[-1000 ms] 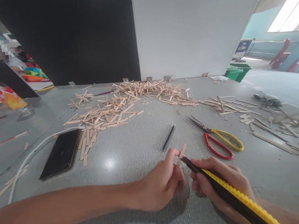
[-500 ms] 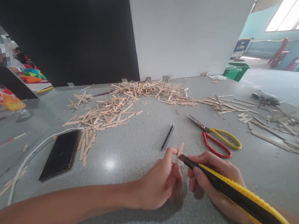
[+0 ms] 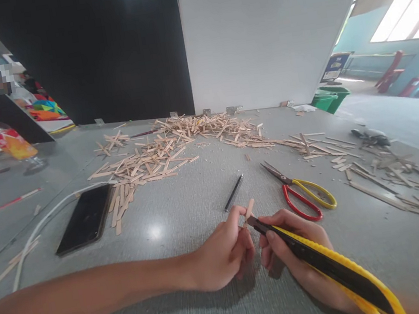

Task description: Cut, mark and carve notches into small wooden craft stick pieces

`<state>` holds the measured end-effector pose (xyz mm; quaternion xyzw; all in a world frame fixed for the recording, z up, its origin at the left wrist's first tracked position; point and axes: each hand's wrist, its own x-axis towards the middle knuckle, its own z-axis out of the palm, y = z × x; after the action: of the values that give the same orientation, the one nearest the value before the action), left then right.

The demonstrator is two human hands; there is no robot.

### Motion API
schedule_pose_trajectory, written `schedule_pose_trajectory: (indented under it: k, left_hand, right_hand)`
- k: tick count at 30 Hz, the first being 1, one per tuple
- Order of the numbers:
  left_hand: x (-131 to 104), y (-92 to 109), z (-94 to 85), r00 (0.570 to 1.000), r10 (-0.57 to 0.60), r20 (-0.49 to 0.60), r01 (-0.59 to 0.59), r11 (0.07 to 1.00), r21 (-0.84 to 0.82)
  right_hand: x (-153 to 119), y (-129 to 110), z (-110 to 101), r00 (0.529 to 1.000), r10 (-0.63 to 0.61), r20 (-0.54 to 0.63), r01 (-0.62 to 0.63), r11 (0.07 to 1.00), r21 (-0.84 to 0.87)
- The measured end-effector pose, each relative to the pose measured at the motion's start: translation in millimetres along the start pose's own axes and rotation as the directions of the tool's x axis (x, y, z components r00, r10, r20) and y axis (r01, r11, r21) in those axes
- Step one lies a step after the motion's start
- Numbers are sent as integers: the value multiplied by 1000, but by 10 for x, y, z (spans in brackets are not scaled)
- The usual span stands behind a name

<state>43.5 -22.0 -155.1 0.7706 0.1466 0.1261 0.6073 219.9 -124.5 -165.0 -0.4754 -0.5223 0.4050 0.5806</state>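
Between the thumb and fingers of my left hand (image 3: 226, 254) a small flat wooden stick (image 3: 250, 207) is pinched, its rounded end pointing up. My right hand (image 3: 302, 250) is wrapped round a yellow and black utility knife (image 3: 327, 260). The knife's blade end meets the stick close to my left fingertips; the exact contact is too small to make out. Just beyond my hands lies a dark pen (image 3: 234, 192). Scissors (image 3: 299, 191) with one red and one yellow handle rest to the right of it, blades slightly apart.
A heap of wooden sticks (image 3: 161, 151) spreads along the back of the grey table (image 3: 185, 202). Longer strips and offcuts (image 3: 396, 197) lie at right. On the left are a phone (image 3: 84, 217), a white cable (image 3: 28, 239) and a drink bottle (image 3: 14, 144). Black and white panels (image 3: 246, 36) stand behind.
The knife and my right hand have shifted slightly left, and the knife has turned a little in my grip. My left hand still pinches the stick, which now stands a bit more upright.
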Motion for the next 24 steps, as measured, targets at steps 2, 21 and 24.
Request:
schedule_pose_trajectory:
  k: [2,21,24]
  left_hand:
    - [12,-2,-15,1000,-30,5,30,999,-32]
    - [79,127,-85,978,-206,41,210,967,-146]
    - [74,139,-77,984,-173,47,176,981,-82]
  right_hand:
    - [-2,17,-14,1000,1,23,0,1000,-27]
    - [-37,105,-94,955,-197,-221,144,962,-232]
    - [18,131,-112,949,-163,-269,93,963,-253]
